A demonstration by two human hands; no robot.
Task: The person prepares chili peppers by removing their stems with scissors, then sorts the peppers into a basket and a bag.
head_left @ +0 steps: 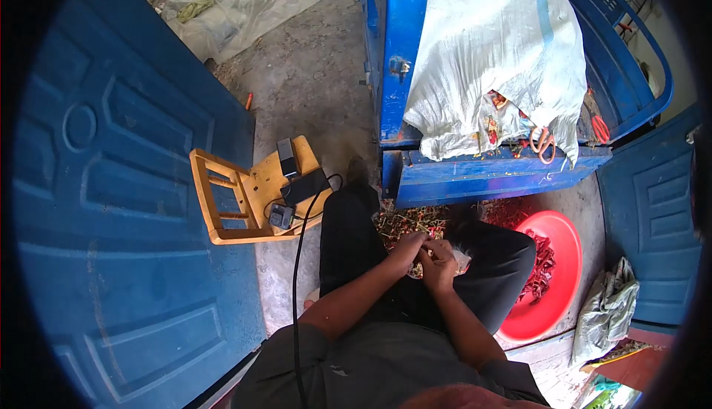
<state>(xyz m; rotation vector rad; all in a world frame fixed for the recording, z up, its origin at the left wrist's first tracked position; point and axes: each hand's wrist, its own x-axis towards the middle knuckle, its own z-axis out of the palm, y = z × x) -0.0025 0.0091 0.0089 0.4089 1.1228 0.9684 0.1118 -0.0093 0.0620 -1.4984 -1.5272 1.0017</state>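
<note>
Between my knees, my left hand [409,252] and my right hand [439,265] meet, fingers bent and pressed together. Whatever they pinch is too small and covered to make out. Below them, the floor is strewn with stems and bits of dried red chili [411,222]. A pale piece of sheet or bag [463,262] shows beside my right hand. To the right of my knee stands a red basin [569,261], partly filled with dark red dried chilies [543,268].
Ahead is a blue truck bed [504,175] with a white woven sack [497,45], orange-handled scissors [544,146] and red handles [599,129]. At left, a wooden chair [259,205] bears black devices with a cable [298,283]. Blue doors [133,209] flank me; a crumpled sack [608,309] lies right.
</note>
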